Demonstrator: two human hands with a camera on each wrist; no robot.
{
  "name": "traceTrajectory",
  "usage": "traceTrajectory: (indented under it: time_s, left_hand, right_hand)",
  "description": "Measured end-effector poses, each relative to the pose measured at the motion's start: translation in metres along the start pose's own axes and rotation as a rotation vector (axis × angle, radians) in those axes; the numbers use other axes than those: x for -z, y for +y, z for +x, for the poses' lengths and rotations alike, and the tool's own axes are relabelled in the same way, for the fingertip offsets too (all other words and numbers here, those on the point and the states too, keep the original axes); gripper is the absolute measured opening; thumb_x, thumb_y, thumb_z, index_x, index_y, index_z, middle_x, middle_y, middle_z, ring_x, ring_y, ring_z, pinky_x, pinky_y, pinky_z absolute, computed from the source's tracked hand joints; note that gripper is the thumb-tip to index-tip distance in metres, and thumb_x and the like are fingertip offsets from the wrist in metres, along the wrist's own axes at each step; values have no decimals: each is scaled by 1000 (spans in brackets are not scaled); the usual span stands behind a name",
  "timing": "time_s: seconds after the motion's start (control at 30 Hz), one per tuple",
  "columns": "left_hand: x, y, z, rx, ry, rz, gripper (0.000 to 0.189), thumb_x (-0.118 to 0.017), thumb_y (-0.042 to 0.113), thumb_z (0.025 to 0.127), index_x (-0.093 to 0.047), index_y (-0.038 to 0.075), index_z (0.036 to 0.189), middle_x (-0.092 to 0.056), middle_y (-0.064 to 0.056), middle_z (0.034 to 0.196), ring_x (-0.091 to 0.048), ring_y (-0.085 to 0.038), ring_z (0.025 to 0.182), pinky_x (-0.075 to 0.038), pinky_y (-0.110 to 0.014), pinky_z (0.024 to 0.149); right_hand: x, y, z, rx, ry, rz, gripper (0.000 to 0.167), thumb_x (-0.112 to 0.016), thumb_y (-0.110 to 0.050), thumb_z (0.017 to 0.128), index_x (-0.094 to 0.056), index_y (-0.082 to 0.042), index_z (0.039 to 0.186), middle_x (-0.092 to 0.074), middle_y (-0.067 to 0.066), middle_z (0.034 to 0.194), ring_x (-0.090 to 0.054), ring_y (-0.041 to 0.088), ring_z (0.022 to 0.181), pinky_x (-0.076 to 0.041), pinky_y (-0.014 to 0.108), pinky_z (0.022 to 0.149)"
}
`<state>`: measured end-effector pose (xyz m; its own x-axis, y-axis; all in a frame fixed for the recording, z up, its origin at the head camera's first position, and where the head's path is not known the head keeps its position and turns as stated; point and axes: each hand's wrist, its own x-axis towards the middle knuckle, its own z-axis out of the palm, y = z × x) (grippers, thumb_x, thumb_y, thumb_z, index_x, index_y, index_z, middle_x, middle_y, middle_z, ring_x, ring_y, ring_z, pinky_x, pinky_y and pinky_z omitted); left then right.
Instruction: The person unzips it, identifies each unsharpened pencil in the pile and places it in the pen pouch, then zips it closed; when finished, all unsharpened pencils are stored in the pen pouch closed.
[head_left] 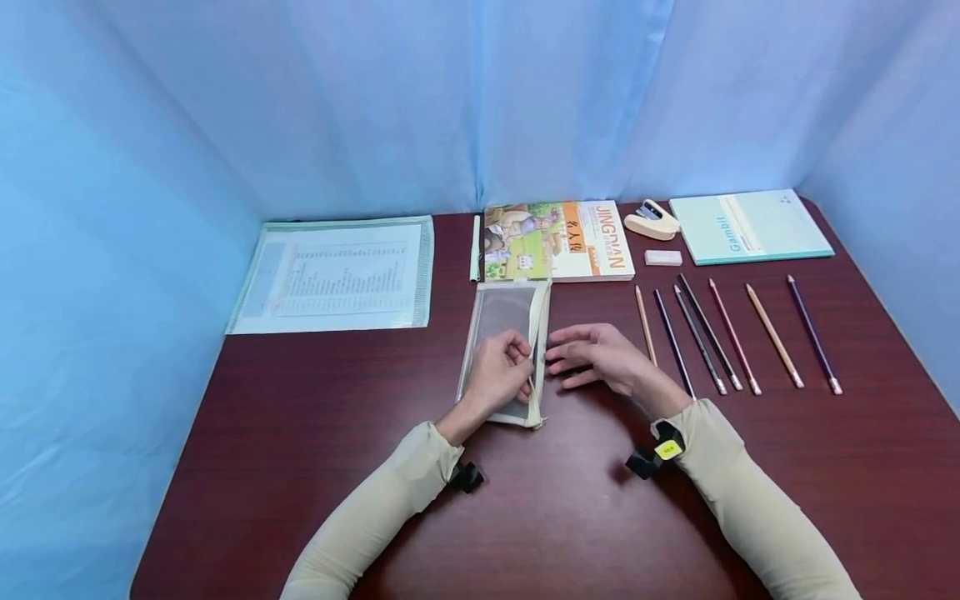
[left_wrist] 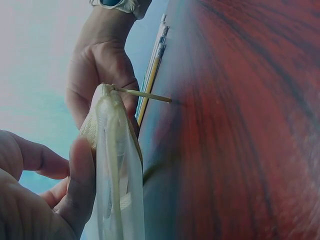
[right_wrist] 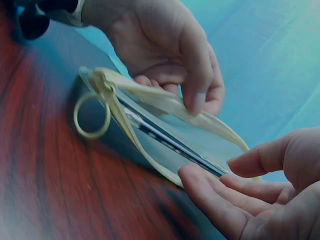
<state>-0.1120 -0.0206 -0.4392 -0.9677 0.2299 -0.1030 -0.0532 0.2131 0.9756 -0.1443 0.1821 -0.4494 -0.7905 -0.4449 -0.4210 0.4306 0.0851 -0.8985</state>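
Note:
A translucent zip pouch [head_left: 491,312] with cream edging lies on the table, its zipper side parted. My left hand [head_left: 497,371] pinches the cream edge of the opening between thumb and fingers and lifts it. Inside the pouch a dark, slim stick with a light pattern [right_wrist: 155,132] shows through the gap. My right hand [head_left: 596,357] is at the other edge of the opening, fingers spread and fairly straight, fingertips [right_wrist: 187,172] right at the rim near one end of the stick. A ring-shaped zipper pull [right_wrist: 92,116] hangs at the pouch's near end.
Several pencils [head_left: 772,333] lie in a row at the right. Behind are a book [head_left: 525,242], a white stapler [head_left: 651,221], an eraser [head_left: 663,258] and a pale notebook [head_left: 750,225]. A document folder [head_left: 337,275] lies at the left, a pale green stick [head_left: 475,248] beside the book.

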Motion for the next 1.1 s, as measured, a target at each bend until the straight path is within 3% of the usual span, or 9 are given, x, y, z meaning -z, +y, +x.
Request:
traceTrajectory:
  time_s: [0.2, 0.4, 0.6, 0.77, 0.87, 0.97, 1.03, 1.1]
  left_hand:
    - [0, -1, 0, -5, 3, 22, 11, -52, -8, 83, -58, -8, 92, -61, -14, 70, -56, -8, 38, -60, -44, 41]
    - [0, -1, -1, -10, 15, 29, 11, -51, -7, 82, -58, -7, 91, -58, -5, 67, -56, -7, 38, -60, -43, 40]
    - [0, 0, -1, -4, 15, 28, 11, -51, -6, 83, -58, -5, 90, -56, -2, 66, -56, -6, 39, -60, -40, 40]
    - [0, 1, -1, -5, 12, 20, 11, -50, -6, 82, -58, -5, 90, -56, -2, 66, -56, -7, 38, -60, -39, 39]
    - [0, 1, -1, -6, 13, 20, 11, -50, -6, 83, -58, -6, 90, -56, -2, 66, -56, -7, 39, -60, -39, 39]
    - [0, 1, -1, -10, 14, 18, 11, -50, -7, 82, -58, -6, 90, -56, -3, 66, -56, -7, 38, -59, -39, 39]
    - [0, 1, -1, -10, 14, 16, 11, -50, -7, 82, -58, -7, 90, -56, -3, 66, -55, -7, 38, -59, -39, 39]
    - [1, 1, -1, -11, 14, 16, 11, -50, -7, 82, -58, -7, 90, -56, -3, 66, -55, -7, 38, -59, -39, 39]
  right_hand:
    - [-6, -1, -2, -3, -24, 4, 48, -41, 2, 99, -30, 11, 145, -73, 7, 112, -73, 14, 89, -68, 35, 72]
    - [9, -8, -15, 18, 40, -18, 48, -43, -3, 101, -29, 9, 145, -75, 1, 104, -73, 12, 88, -68, 35, 73]
    - [46, -13, -37, 81, 108, -72, 43, -45, -6, 103, -32, 9, 141, -75, -6, 98, -74, 10, 89, -68, 34, 75]
    - [91, -16, -61, 169, 179, -100, 21, -48, -5, 102, -53, -8, 122, -77, -8, 95, -75, 9, 87, -68, 30, 72]
    - [119, -17, -75, 210, 222, -85, 20, -52, -3, 100, -61, -19, 110, -77, -8, 91, -76, 9, 84, -67, 28, 68]
    - [141, -20, -85, 197, 310, -211, 19, -54, -5, 100, -60, -19, 110, -75, -15, 87, -74, 4, 80, -67, 26, 66]
    - [151, -22, -90, 156, 382, -363, 18, -55, -7, 100, -58, -10, 118, -72, -21, 84, -72, 0, 77, -66, 26, 65]
    - [157, -24, -92, 107, 451, -562, 28, -57, -10, 99, -55, 0, 124, -72, -18, 83, -70, -2, 73, -66, 26, 63]
